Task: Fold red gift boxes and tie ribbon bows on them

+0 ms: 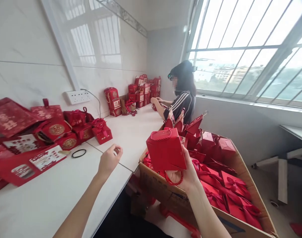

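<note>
My right hand [188,175] grips a small red gift box [166,150] with red cord handles, holding it over the near corner of a large cardboard carton [166,190] filled with several red gift boxes and bows. My left hand [108,160] hovers empty above the white table [54,195], fingers loosely curled with thumb and forefinger near each other, just left of the red box.
Red boxes and flat red packaging [29,138] pile up on the table's left by the wall; a black ring [79,153] lies near them. Another person [180,96] works at the far end beside stacked red boxes [143,89]. A wall socket [78,97] and barred window are behind.
</note>
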Tool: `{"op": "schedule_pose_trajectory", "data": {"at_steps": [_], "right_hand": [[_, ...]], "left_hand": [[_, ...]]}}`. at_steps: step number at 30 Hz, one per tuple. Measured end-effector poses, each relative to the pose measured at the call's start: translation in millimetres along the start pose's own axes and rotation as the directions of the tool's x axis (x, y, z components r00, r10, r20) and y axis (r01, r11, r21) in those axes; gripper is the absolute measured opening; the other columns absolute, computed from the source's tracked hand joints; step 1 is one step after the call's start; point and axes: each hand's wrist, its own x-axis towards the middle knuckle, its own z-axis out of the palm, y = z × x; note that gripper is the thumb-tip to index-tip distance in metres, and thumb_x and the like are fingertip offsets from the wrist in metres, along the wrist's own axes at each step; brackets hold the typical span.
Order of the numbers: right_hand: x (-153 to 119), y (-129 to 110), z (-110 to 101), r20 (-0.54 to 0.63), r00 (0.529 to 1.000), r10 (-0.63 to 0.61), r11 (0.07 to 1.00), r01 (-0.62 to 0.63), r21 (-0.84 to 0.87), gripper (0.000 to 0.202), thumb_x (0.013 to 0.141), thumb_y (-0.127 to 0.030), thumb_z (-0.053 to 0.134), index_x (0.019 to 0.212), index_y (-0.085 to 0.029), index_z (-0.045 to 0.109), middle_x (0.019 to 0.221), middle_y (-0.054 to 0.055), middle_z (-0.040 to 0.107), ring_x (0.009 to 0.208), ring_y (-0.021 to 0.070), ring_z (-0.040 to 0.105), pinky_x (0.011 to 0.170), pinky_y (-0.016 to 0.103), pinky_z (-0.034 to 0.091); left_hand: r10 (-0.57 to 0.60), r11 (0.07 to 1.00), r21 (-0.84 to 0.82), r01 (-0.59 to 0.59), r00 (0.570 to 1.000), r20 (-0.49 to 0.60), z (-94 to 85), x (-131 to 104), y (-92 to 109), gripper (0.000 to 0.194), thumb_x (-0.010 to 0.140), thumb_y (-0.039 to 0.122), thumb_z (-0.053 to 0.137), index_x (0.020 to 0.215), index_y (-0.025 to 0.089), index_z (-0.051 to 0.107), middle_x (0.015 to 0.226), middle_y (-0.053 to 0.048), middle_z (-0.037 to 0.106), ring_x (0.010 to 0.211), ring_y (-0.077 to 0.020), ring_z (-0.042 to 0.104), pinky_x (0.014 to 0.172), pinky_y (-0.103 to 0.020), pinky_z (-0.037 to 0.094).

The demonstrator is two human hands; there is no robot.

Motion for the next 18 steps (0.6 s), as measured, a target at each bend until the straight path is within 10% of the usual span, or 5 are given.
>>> {"op": "schedule_pose_trajectory", "data": {"at_steps": [6, 14, 16, 18], "right_hand": [[-4.5, -9.8, -4.7, 0.117, 0.993, 0.017, 0.994, -0.03, 0.109, 0.027, 0.076, -0.045, 0.067, 0.077, -0.019, 0.063, 0.071, -0.004, 0.07, 0.058, 0.0065, 0.06, 0.046, 0.011, 0.048], [-5.4, -13.9, -12.7, 0.003, 0.993, -0.114, 0.989, 0.114, -0.096, 0.028, 0.078, -0.047, 0.063, 0.083, -0.019, 0.061, 0.074, 0.0, 0.069, 0.059, 0.0112, 0.061, 0.046, 0.018, 0.049], [-7.1, -26.2, -17.3, -0.059, 0.928, -0.368, 0.855, 0.312, -0.414, 0.038, 0.072, -0.051, 0.065, 0.093, -0.02, 0.059, 0.084, 0.003, 0.069, 0.066, 0.0163, 0.064, 0.053, 0.026, 0.053], [-13.7, -46.8, -24.4, -0.003, 0.69, -0.724, 0.437, 0.455, -0.776, 0.059, 0.06, -0.051, 0.073, 0.107, -0.021, 0.054, 0.099, 0.006, 0.065, 0.077, 0.021, 0.064, 0.063, 0.035, 0.056]], "left_hand": [[0.011, 0.995, -0.103, -0.008, 1.0, 0.026, 42.9, -3.5, -17.0, 0.019, 0.076, 0.039, 0.049, 0.074, 0.021, 0.056, 0.066, 0.002, 0.064, 0.055, -0.0131, 0.059, 0.059, -0.022, 0.044], [-0.15, 0.947, -0.271, 0.17, 0.984, 0.092, 53.0, -16.9, -59.5, 0.022, 0.073, 0.043, 0.052, 0.073, 0.021, 0.055, 0.066, 0.001, 0.059, 0.046, -0.0125, 0.053, 0.046, -0.023, 0.043], [-0.184, 0.924, -0.324, 0.201, 0.979, 0.082, 50.3, -19.7, -61.4, 0.023, 0.073, 0.043, 0.053, 0.075, 0.02, 0.053, 0.069, 0.001, 0.058, 0.043, -0.0108, 0.051, 0.044, -0.023, 0.043], [-0.197, 0.916, -0.337, 0.218, 0.976, 0.096, 48.0, -20.9, -60.1, 0.022, 0.073, 0.042, 0.052, 0.075, 0.019, 0.052, 0.07, 0.001, 0.057, 0.041, -0.0093, 0.048, 0.044, -0.022, 0.043]]}}
